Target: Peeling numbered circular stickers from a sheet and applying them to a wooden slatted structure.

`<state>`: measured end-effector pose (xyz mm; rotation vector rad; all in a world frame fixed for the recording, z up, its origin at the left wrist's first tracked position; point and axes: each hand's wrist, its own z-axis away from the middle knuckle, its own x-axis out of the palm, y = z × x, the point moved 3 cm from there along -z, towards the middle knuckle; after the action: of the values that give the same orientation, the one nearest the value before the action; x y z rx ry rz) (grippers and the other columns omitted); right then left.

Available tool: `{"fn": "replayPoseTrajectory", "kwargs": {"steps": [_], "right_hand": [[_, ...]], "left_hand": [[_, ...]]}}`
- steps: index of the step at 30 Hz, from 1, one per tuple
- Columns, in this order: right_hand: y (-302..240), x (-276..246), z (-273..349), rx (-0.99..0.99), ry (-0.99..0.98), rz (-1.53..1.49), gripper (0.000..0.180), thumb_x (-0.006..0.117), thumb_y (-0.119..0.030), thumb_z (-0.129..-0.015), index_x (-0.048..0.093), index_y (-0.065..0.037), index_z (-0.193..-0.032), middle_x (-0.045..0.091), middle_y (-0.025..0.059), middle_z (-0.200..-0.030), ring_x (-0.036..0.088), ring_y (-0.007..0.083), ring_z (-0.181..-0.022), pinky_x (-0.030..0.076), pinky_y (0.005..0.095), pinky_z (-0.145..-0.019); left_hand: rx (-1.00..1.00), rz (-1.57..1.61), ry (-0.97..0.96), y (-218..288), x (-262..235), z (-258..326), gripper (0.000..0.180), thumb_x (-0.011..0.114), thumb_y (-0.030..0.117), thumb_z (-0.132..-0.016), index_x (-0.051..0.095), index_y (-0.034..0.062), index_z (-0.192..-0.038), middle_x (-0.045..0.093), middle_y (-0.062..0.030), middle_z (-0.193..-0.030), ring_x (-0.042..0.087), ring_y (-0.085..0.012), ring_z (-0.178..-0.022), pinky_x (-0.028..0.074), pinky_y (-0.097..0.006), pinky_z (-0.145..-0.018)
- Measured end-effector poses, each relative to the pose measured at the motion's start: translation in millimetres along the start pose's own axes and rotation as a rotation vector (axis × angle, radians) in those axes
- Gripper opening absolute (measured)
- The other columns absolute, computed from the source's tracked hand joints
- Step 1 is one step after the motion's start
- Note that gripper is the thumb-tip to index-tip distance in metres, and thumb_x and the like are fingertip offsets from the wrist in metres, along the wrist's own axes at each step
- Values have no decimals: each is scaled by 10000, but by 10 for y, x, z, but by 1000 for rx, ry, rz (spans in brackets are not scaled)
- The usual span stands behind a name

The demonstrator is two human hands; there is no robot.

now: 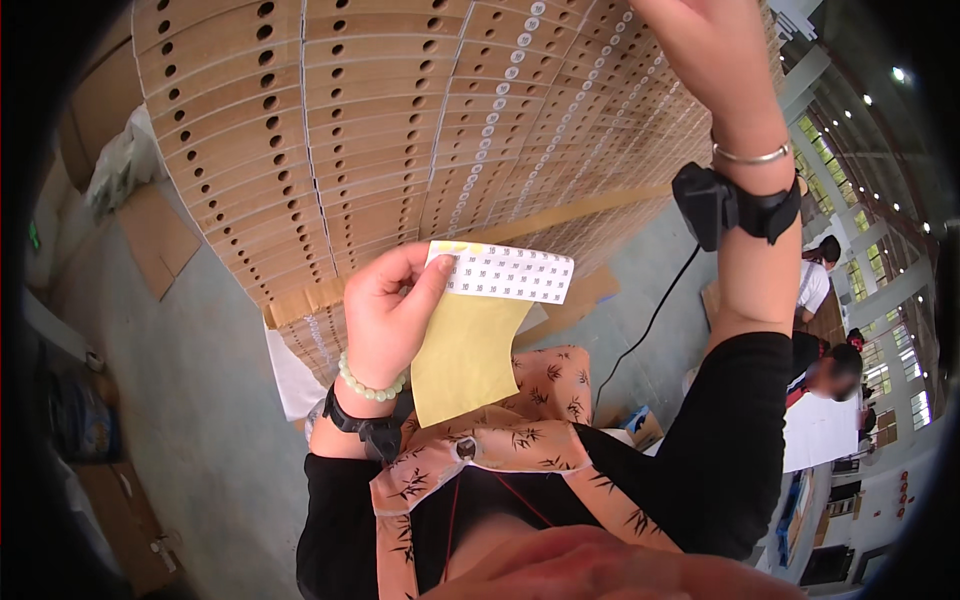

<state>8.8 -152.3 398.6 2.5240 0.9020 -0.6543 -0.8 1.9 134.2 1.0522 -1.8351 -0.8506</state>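
Your peach, bamboo-print apron (535, 450) lies closest to the camera, at lower middle. Just above it, near the frame's centre, your left hand (392, 305) pinches the label sheet (510, 276) between thumb and fingers. Your right hand (705, 40) reaches the upper right edge, fingertips cut off, so I can't tell whether it grips anything. Labelling looks partly done: round white labels (489, 131) line some columns of the carton stack (370, 110) at upper middle, while upper-left columns show only dark holes (270, 102). Several printed rows are unused on the sheet.
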Motion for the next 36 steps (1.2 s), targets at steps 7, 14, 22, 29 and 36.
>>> {"fn": "replayPoseTrajectory", "kwargs": {"steps": [7, 14, 22, 29, 36], "right_hand": [[233, 65, -218, -257, 27, 52, 53, 602, -33, -842, 558, -14, -865, 525, 83, -782, 521, 202, -739, 443, 307, -694], [114, 26, -172, -152, -6, 98, 49, 596, -42, -839, 562, -18, -864, 527, 103, -771, 526, 220, -721, 442, 313, -676], [197, 120, -177, -144, 79, 121, 61, 623, -39, -814, 570, -24, -840, 518, 84, -737, 506, 186, -662, 433, 289, -623], [250, -6, -193, 95, 143, 24, 97, 657, -18, -789, 573, -31, -837, 494, 3, -729, 461, 86, -661, 404, 229, -594], [-53, 388, 589, 312, -418, -377, 156, 697, -131, -778, 619, -43, -879, 585, 70, -827, 580, 203, -734, 471, 299, -658]], "left_hand": [[2, -96, 7, -63, -48, 5, 131, 624, 64, -921, 655, -51, -974, 676, -26, -827, 581, -53, -710, 469, -198, -645], [8, -60, -14, -55, -32, 3, 133, 626, 70, -922, 656, -50, -971, 677, -29, -829, 583, -55, -715, 469, -199, -647], [39, -65, -1, -75, -28, 1, 135, 653, 65, -901, 674, -47, -974, 663, -3, -774, 557, -31, -683, 454, -188, -611], [49, -92, 12, -65, -36, 42, 126, 661, 65, -894, 676, -42, -958, 653, -1, -757, 549, -35, -670, 450, -190, -606], [68, -99, 53, -88, -94, 38, 114, 665, 56, -886, 678, -35, -953, 637, 12, -733, 539, -37, -663, 448, -194, -595]]}}
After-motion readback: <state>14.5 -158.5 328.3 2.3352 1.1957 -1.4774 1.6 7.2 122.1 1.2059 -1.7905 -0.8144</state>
